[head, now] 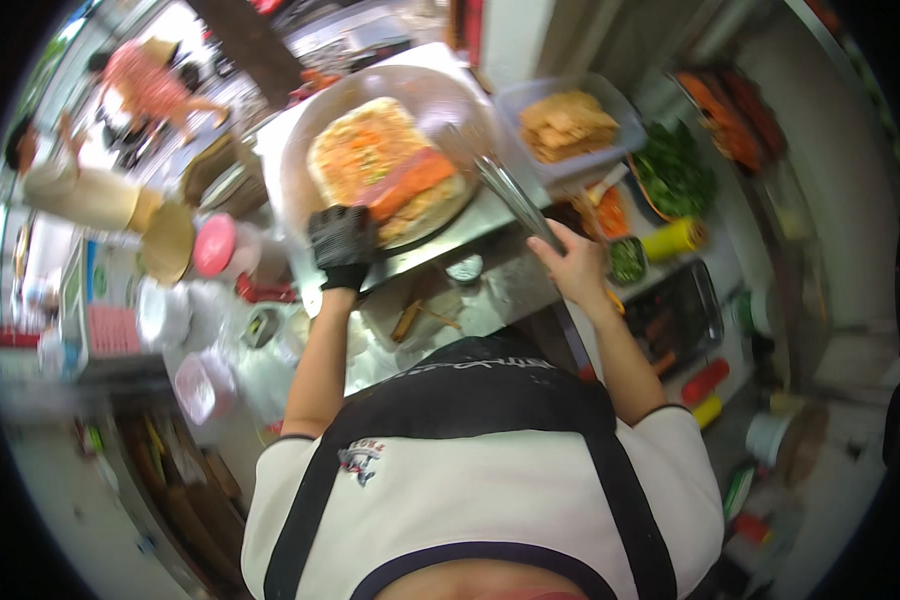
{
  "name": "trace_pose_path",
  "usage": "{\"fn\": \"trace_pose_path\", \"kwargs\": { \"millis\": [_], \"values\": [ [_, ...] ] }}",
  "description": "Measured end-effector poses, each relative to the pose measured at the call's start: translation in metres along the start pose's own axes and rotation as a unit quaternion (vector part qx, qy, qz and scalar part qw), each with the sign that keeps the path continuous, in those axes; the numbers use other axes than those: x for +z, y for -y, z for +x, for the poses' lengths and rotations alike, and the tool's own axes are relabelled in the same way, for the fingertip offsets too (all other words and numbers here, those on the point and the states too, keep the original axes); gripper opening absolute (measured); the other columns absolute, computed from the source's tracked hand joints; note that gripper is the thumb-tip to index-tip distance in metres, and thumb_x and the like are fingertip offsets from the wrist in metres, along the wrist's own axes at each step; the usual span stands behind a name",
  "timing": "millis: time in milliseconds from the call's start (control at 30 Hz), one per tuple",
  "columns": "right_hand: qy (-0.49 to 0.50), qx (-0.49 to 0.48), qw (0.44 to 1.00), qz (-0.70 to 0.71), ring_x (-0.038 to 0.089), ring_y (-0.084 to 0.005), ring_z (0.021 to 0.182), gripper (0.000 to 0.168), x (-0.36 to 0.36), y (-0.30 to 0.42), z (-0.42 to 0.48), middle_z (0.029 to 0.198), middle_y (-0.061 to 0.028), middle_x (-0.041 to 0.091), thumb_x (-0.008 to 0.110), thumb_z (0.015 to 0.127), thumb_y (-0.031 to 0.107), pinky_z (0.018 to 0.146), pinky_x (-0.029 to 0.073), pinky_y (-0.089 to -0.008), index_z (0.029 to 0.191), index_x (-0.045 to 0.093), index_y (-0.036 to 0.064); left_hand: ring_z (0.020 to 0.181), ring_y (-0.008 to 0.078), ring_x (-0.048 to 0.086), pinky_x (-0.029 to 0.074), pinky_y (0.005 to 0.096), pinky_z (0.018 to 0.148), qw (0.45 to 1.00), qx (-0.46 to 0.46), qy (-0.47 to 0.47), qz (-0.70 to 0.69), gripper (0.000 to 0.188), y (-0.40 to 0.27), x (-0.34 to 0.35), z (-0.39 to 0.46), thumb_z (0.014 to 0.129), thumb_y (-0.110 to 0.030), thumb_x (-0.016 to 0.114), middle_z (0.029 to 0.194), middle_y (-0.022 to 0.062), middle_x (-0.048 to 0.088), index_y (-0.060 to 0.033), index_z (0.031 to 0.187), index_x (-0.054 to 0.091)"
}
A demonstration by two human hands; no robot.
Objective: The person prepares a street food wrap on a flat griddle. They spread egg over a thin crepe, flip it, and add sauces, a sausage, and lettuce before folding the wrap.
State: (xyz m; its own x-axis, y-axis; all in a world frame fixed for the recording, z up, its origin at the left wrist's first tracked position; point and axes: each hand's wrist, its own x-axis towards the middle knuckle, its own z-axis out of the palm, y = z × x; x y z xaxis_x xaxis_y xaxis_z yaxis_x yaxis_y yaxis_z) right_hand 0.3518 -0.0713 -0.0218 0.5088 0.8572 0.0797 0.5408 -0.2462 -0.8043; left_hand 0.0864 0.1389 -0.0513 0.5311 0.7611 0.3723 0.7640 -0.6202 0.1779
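Observation:
A square flatbread (345, 154) lies on a large round griddle (296, 146). Orange sauce, bits of carrot and chopped green cover its upper face. A reddish slice, perhaps ham or sausage (412, 184), lies across its right part. My left hand (341, 238), in a black glove, is at the flatbread's near left edge; its fingertips are partly hidden, so whether they grip the edge is unclear. In my bare right hand (579, 266) is a pair of metal tongs (516, 196). The tongs point up and left over the griddle's right side, their tips blurred.
Right of the griddle stand a plastic tub (630, 142) of folded yellow sheets, leafy greens (675, 172), shredded carrot (611, 214), chopped green (628, 259) and a yellow bottle (673, 238). A pink-lidded container (216, 244) and white bowls (161, 315) are leftward. People stand beyond the stall.

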Motion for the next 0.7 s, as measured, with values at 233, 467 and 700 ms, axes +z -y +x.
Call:
{"fn": "trace_pose_path", "kwargs": {
  "millis": [233,467,700],
  "values": [
    [-0.292,0.279,0.913,-0.058,0.062,-0.0251,0.072,0.045,-0.003,-0.139,-0.187,0.082,-0.0121,0.064,0.062,0.087,0.029,0.065,0.048,-0.0334,0.121,0.050,0.002,0.102,0.0312,0.055,0.041,0.0411,0.091,0.992,-0.036,-0.092,-0.078,0.028,-0.015,-0.035,-0.011,0.081,-0.021,0.066,0.104,0.0147,0.062,-0.0060,0.105,0.065],
    [-0.324,0.544,0.752,-0.185,0.060,-0.0363,0.096,0.056,-0.050,-0.243,-0.251,0.107,-0.0195,0.061,0.061,0.085,0.032,0.080,0.047,-0.0425,0.128,0.045,0.000,0.104,0.0269,0.055,0.041,0.0380,0.093,0.987,-0.044,-0.072,-0.135,0.025,-0.051,-0.043,-0.011,0.081,-0.014,0.067,0.107,0.0121,0.062,-0.0062,0.105,0.066],
    [-0.356,0.143,0.908,-0.166,0.046,-0.0367,0.117,0.049,-0.075,-0.207,-0.079,0.129,-0.0178,0.046,0.057,0.086,0.016,0.098,0.038,-0.0406,0.131,0.042,0.003,0.103,0.0287,0.055,0.041,0.0378,0.093,0.983,-0.026,-0.067,-0.172,0.030,-0.106,-0.041,0.006,0.078,-0.006,0.068,0.107,0.0139,0.061,-0.0057,0.107,0.064]
  ]
}}
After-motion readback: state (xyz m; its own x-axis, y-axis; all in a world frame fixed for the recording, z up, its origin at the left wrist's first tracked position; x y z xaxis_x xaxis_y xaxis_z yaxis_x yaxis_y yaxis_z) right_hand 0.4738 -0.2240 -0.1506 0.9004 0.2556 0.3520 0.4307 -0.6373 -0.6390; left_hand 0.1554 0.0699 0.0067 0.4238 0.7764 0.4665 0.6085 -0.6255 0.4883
